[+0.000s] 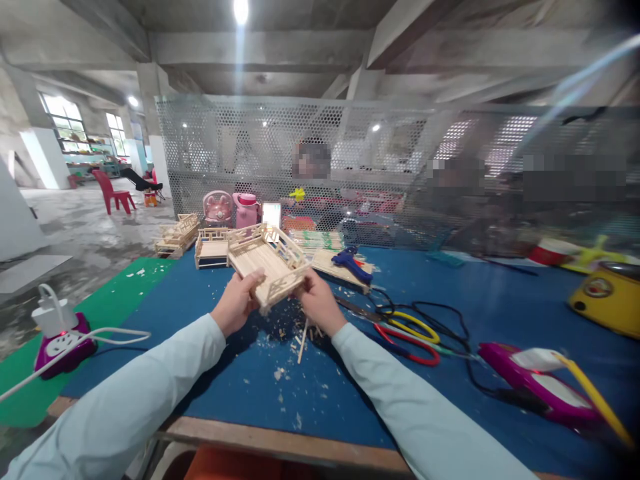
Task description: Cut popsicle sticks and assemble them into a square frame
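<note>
A small wooden stick model, shaped like a bed with railed sides, is held tilted above the blue table. My left hand grips its near left edge, thumb on top of the slatted base. At the near right corner, my right hand has its fingers closed on the model's rail. Below the hands lie wood scraps and a loose thin stick. Two similar stick models, one at the back and one farther left, rest on the table.
Scissors with red and yellow handles lie at right among black cables. A blue glue gun rests on a wooden board. Purple power strips sit at both sides. A yellow pot-like device stands far right. Perforated metal screen borders the back.
</note>
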Demonstrator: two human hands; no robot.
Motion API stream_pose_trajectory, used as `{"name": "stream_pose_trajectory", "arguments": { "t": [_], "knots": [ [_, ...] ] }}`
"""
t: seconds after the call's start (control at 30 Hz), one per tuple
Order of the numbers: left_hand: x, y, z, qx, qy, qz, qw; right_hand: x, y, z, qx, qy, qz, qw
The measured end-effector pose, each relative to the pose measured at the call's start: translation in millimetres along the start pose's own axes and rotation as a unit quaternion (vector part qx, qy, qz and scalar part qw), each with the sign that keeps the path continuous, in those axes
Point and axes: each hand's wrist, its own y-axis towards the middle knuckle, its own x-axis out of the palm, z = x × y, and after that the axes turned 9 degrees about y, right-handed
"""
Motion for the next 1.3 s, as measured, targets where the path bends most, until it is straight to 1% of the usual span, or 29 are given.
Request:
{"name": "stream_pose_trajectory", "arguments": {
  "t": [0.07,0.1,0.2,0.3,0.43,0.5,0.6,0.67,0.73,0.8,0.83,0.9,0.93,1.0,1.07,1.1,1.13,1.17,1.23,1.27,1.3],
  "knots": [
    [-1.1,-2.6,-1.7,-0.020,0.005,-0.054,0.998,-13.3,4.1,-1.7,0.058,0.038,0.040,0.997],
    [-1.4,-3.9,-2.7,-0.030,0.006,-0.075,0.997,-19.5,5.1,-2.9,0.088,0.064,0.043,0.993],
    [-1.2,-7.1,-5.2,-0.044,0.002,-0.107,0.993,-31.1,4.4,-7.2,0.133,0.113,0.007,0.985],
    [-0.3,-8.9,-6.5,-0.035,-0.016,-0.110,0.993,-29.8,2.4,-9.3,0.145,0.101,-0.011,0.984],
    [2.2,-9.9,-6.2,-0.036,-0.039,-0.096,0.994,-18.1,2.3,-6.9,0.135,0.073,-0.002,0.988],
    [3.8,-10.0,-4.8,-0.044,-0.050,-0.088,0.994,-13.1,2.3,-6.5,0.119,0.052,-0.004,0.991],
    [4.2,-9.0,-1.5,-0.054,-0.081,-0.052,0.994,-8.6,0.8,-9.1,0.058,-0.017,-0.006,0.998],
    [2.7,-7.8,0.4,-0.060,-0.097,-0.038,0.993,-7.0,-0.4,-12.1,0.014,-0.066,0.008,0.998],
    [0.8,-7.1,1.9,-0.075,-0.097,-0.055,0.991,-5.9,-1.0,-14.8,-0.012,-0.091,0.028,0.995],
    [0.1,-7.0,3.1,-0.088,-0.090,-0.075,0.989,-5.5,-1.1,-17.4,-0.010,-0.067,0.026,0.997],
    [0.4,-6.9,3.7,-0.086,-0.089,-0.078,0.989,-5.5,-1.1,-19.0,0.006,-0.029,0.016,0.999],
    [1.6,-6.0,5.2,-0.061,-0.095,-0.061,0.992,-5.7,-2.1,-23.2,0.069,0.086,-0.012,0.994],
    [2.4,-5.0,5.8,-0.042,-0.102,-0.044,0.993,-5.4,-3.3,-25.7,0.111,0.149,-0.027,0.982],
    [3.5,-2.5,6.5,-0.009,-0.116,-0.003,0.993,-2.6,-7.0,-30.4,0.194,0.247,-0.060,0.947],
    [4.1,-0.2,5.6,0.005,-0.123,0.037,0.992,4.5,-11.8,-33.2,0.257,0.281,-0.103,0.919],
    [4.4,0.5,4.5,0.007,-0.122,0.049,0.991,9.5,-14.2,-33.3,0.277,0.269,-0.125,0.914],
    [4.7,0.7,2.9,0.010,-0.119,0.055,0.991,15.1,-16.3,-32.4,0.288,0.234,-0.139,0.918],
    [5.1,0.4,1.1,0.014,-0.112,0.051,0.992,20.7,-18.0,-30.7,0.287,0.177,-0.141,0.931],
    [6.4,-1.2,-2.5,0.031,-0.094,0.028,0.995,29.7,-20.0,-25.9,0.252,0.016,-0.121,0.960],
    [7.3,-2.5,-3.9,0.042,-0.085,0.016,0.995,32.4,-20.3,-23.5,0.224,-0.070,-0.107,0.966],
    [8.3,-3.8,-4.9,0.054,-0.075,0.007,0.996,33.8,-20.4,-21.6,0.198,-0.146,-0.097,0.965]
  ]
}}
